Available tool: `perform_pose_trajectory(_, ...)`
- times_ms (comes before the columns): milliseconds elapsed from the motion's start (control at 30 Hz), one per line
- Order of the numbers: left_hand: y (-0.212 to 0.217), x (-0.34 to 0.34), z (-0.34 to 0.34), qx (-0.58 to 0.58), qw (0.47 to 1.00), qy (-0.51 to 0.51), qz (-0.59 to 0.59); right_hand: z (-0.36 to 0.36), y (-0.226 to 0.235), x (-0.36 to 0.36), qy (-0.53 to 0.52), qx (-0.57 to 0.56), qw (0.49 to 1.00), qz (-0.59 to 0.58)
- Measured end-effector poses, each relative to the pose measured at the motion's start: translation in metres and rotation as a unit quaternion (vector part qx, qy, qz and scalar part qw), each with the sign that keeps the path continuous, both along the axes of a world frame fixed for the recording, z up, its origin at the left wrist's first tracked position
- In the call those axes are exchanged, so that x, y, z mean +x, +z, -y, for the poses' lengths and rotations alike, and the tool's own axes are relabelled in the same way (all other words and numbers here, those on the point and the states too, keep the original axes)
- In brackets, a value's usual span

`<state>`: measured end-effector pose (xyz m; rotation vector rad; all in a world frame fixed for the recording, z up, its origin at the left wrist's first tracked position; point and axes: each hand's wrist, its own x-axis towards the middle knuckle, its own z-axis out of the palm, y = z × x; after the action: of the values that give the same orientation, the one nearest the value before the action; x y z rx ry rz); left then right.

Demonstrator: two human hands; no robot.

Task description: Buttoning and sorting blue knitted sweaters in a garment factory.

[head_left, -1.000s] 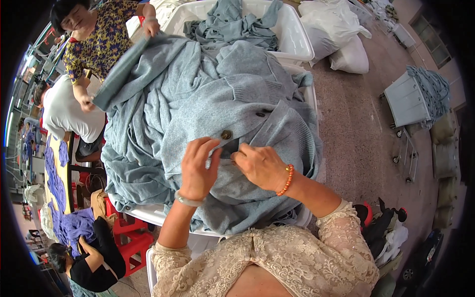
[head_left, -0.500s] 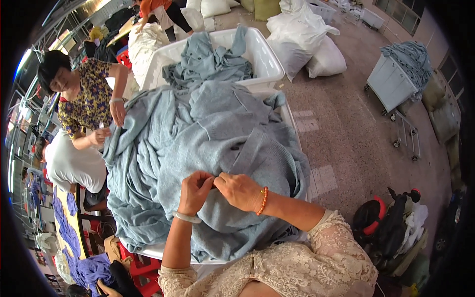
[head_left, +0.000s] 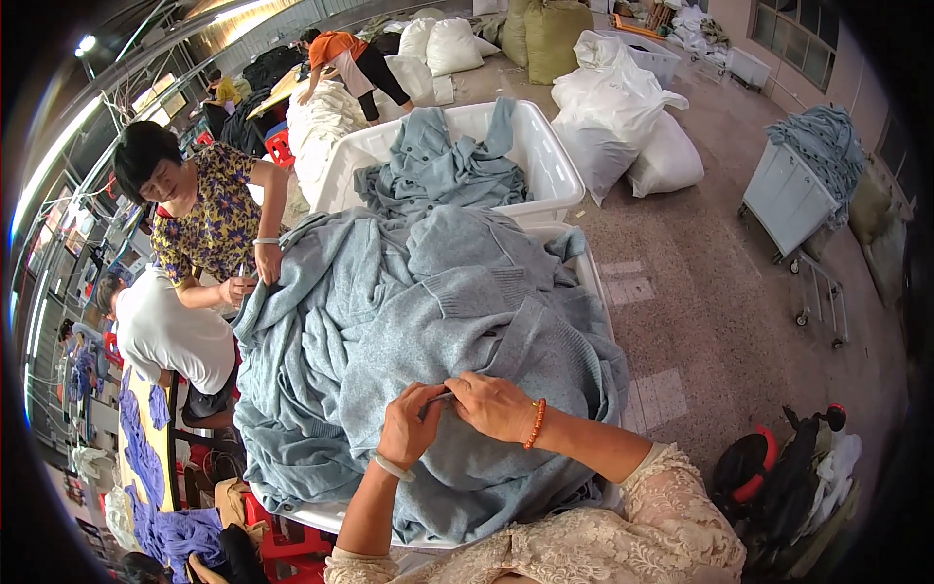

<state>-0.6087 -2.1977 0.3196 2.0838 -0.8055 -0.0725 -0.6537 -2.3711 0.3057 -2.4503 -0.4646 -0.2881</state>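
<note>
A blue-grey knit cardigan (head_left: 404, 336) lies spread over a heap of similar knitwear (head_left: 287, 375) in a white tub (head_left: 593, 282). Over its near part my two hands meet, fingertips almost touching. My left hand (head_left: 411, 428), a pale bangle at its wrist, is closed with a small dark thing (head_left: 435, 401) showing at the fingertips; its kind is unclear. Fingers bent and pinched, my right hand (head_left: 494, 407) rests against the cardigan and seems to grip a bit of its knit. It wears an orange bead bracelet.
Across the heap's left side, a co-worker (head_left: 214, 209) handles the same knitwear. Behind stands a second white tub (head_left: 564, 180) with more garments. White sacks (head_left: 623, 127) sit beyond it, a loaded cart (head_left: 793, 190) at right, and red stools (head_left: 282, 540) at lower left.
The view has shifted, so everything sits lower and farther right. My hands stay together at the cardigan, and the small dark thing at my left fingertips now shows more plainly.
</note>
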Motion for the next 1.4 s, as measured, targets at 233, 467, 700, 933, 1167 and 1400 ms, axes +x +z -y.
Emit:
perform_pose_trajectory(233,-0.001,-0.002,0.000,0.002,1.000,0.027,0.000,0.003,-0.002,0.001,0.024,0.037,0.999,0.001)
perform_pose_trajectory(467,-0.002,0.007,0.003,0.012,0.999,0.021,0.022,0.006,-0.006,0.005,0.030,0.063,0.997,0.031)
perform_pose_trajectory(700,-0.010,0.012,-0.009,0.089,0.981,0.100,0.138,0.064,-0.001,-0.015,-0.056,-0.034,0.997,-0.030)
perform_pose_trajectory(933,0.016,0.006,0.086,0.050,0.978,-0.036,0.198,0.082,-0.011,-0.032,-0.082,0.016,0.996,0.006)
perform_pose_trajectory(1167,-0.017,0.053,0.117,0.326,0.928,0.024,0.180,0.071,-0.021,-0.036,-0.094,0.053,0.994,-0.007)
perform_pose_trajectory(1400,-0.020,0.074,0.113,0.339,0.934,-0.010,0.113,0.073,-0.023,-0.037,-0.082,0.109,0.990,0.020)
